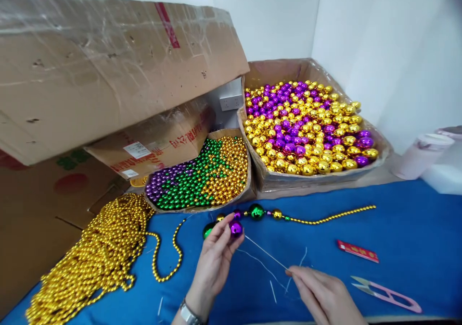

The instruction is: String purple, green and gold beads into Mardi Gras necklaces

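Note:
My left hand (pixel 216 255) is closed around a large shiny purple bead (pixel 236 229), held between thumb and fingers. A green bead (pixel 208 231) peeks out behind its fingertips. From the purple bead a thin, straight, pale strand (pixel 267 253) slants down to my right hand (pixel 321 291), whose thumb and finger pinch its end; whether it is a needle or taut thread is unclear. Just beyond my left hand, a bead string with a large green bead (pixel 256 212) and a gold bead (pixel 276 213) ends in a chain of small gold beads (pixel 335 220).
A pile of gold bead strands (pixel 97 253) lies at left. Boxes of small mixed beads (pixel 195 176) and larger gold and purple beads (pixel 306 132) stand behind. Pink thread snips (pixel 390 296), a red packet (pixel 358 251) and thread scraps (pixel 273 291) rest on the blue cloth (pixel 407 224).

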The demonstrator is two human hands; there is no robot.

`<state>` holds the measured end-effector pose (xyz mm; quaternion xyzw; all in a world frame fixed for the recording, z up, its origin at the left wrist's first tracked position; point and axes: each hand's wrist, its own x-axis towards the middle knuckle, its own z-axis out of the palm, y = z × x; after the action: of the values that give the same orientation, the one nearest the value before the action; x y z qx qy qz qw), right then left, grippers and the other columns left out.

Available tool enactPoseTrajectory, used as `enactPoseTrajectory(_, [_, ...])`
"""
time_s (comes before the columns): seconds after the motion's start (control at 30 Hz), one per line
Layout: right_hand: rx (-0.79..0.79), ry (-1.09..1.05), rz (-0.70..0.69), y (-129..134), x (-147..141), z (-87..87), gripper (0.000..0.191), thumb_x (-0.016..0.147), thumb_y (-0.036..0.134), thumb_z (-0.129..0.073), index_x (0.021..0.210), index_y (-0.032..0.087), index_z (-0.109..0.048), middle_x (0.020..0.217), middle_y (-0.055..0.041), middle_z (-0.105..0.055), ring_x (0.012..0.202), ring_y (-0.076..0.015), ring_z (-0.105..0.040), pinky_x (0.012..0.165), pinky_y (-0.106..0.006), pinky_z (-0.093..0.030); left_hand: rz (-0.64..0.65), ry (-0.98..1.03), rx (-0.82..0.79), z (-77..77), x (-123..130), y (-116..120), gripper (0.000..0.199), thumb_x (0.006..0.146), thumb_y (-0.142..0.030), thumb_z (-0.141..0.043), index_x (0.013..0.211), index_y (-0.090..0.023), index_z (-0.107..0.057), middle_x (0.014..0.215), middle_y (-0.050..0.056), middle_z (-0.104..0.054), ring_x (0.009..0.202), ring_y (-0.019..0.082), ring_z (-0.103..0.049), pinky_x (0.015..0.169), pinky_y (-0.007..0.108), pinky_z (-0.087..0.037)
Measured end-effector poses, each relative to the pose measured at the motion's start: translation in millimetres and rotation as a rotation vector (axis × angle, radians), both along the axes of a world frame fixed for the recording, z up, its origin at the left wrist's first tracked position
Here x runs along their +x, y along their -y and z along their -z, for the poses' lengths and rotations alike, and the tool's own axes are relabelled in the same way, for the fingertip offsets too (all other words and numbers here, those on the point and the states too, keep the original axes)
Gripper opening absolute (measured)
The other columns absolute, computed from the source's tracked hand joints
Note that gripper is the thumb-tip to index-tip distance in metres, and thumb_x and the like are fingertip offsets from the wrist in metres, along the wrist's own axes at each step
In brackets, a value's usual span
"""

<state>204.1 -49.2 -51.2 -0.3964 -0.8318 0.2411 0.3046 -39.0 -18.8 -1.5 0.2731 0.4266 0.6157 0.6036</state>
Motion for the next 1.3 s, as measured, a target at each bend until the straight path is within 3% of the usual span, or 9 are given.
enactPoseTrajectory(0.2, [0.092, 0.056, 0.005, 1, -4, -1.8, 0.024, 0.091, 0.017, -0.037, 0.096, 0.020, -0.060, 0.067, -0.0030, -0.066, 0.072, -0.0179, -0.069, 0.071, -0.024, -0.056, -0.015, -0.072, 0.030, 1.9, 4, 2, 0.030, 0.081, -0.021, -0.062, 0.111, -0.018, -0.063, 0.118, 0.008, -0.057, 0.096, 0.017, -0.056, 0.087, 0.035, -0.049])
enactPoseTrajectory(0.37, [0.134, 0.060, 0.031, 0, -6, -5.0, 0.026, 0.091, 0.021, -0.037, 0.089, 0.022, -0.062, 0.061, -0.0016, -0.066, 0.065, -0.0167, -0.069, 0.065, -0.022, -0.055, 0.000, -0.160, 0.027, 2.3, 3, 7, 0.031, 0.080, -0.023, -0.064, 0.111, -0.019, -0.062, 0.107, 0.007, -0.062, 0.095, 0.017, -0.056, 0.086, 0.031, -0.047])
enactPoseTrajectory(0.5, [0.125, 0.089, 0.038, 1, -6, -4.8, 0.027, 0.092, 0.022, -0.036, 0.091, 0.022, -0.063, 0.060, -0.0016, -0.066, 0.062, -0.0163, -0.068, 0.061, -0.021, -0.054, 0.011, -0.323, 0.041, 7.3, 1, 11, 0.034, 0.076, -0.023, -0.068, 0.109, -0.020, -0.062, 0.102, 0.006, -0.065, 0.095, 0.015, -0.056, 0.083, 0.023, -0.045])
enactPoseTrajectory(0.67, [0.126, 0.133, 0.039, 2, -5, -1.8, 0.028, 0.092, 0.021, -0.035, 0.095, 0.022, -0.063, 0.065, -0.0022, -0.069, 0.057, -0.0143, -0.067, 0.054, -0.019, -0.052, 0.086, -0.449, 0.081, 10.6, 2, 17, 0.033, 0.072, -0.023, -0.071, 0.104, -0.021, -0.063, 0.105, 0.006, -0.063, 0.089, 0.016, -0.057, 0.076, 0.023, -0.046])
enactPoseTrajectory(0.8, [0.137, 0.153, 0.031, 1, -7, 0.5, 0.028, 0.092, 0.021, -0.034, 0.095, 0.022, -0.063, 0.066, -0.0025, -0.068, 0.060, -0.0149, -0.067, 0.057, -0.020, -0.053, 0.148, -0.441, 0.066, 8.6, 7, 21, 0.036, 0.070, -0.023, -0.073, 0.104, -0.020, -0.062, 0.102, 0.006, -0.063, 0.086, 0.016, -0.058, 0.074, 0.024, -0.047])
enactPoseTrajectory(1.0, [0.145, 0.116, 0.010, -1, -9, -0.1, 0.030, 0.093, 0.022, -0.034, 0.089, 0.022, -0.064, 0.060, -0.0013, -0.066, 0.063, -0.0152, -0.068, 0.063, -0.020, -0.054, 0.106, -0.267, 0.022, 12.2, 12, 22, 0.042, 0.070, -0.021, -0.073, 0.109, -0.021, -0.056, 0.109, 0.009, -0.060, 0.097, 0.019, -0.056, 0.077, 0.027, -0.047])
enactPoseTrajectory(1.17, [0.160, 0.076, 0.043, -1, -9, -0.3, 0.026, 0.092, 0.025, -0.039, 0.094, 0.023, -0.065, 0.065, -0.0017, -0.069, 0.063, -0.0154, -0.069, 0.062, -0.020, -0.055, 0.061, -0.338, 0.094, 12.3, 14, 24, 0.050, 0.063, -0.017, -0.077, 0.108, -0.021, -0.056, 0.105, 0.008, -0.061, 0.098, 0.019, -0.055, 0.079, 0.026, -0.046])
enactPoseTrajectory(1.3, [0.082, 0.027, -0.003, 0, -10, -0.1, 0.026, 0.092, 0.022, -0.037, 0.097, 0.021, -0.063, 0.074, -0.0040, -0.070, 0.073, -0.0160, -0.070, 0.069, -0.020, -0.055, 0.047, -0.323, 0.099, 10.6, 15, 25, 0.051, 0.063, -0.017, -0.077, 0.109, -0.022, -0.055, 0.104, 0.007, -0.061, 0.096, 0.019, -0.056, 0.078, 0.025, -0.046])
